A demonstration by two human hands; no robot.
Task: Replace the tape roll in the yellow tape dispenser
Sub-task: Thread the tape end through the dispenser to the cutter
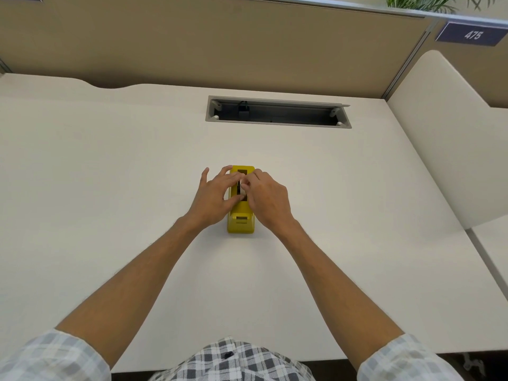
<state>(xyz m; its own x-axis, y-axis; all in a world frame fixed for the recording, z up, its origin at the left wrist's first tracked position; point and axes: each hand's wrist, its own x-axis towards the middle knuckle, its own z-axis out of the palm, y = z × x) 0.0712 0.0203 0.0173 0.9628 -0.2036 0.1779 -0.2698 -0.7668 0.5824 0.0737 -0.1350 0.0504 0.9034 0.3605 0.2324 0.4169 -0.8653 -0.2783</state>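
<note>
Checked short sleeves [52, 356] (grey-white).

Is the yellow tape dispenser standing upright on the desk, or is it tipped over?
Upright: the yellow tape dispenser sits base-down on the desk, top slot facing up.

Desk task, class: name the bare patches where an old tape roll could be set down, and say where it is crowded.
Bare desk lies left of the left hand, right of the right hand, and between the dispenser and the cable slot. It is crowded only at the dispenser, where both hands meet.
</note>
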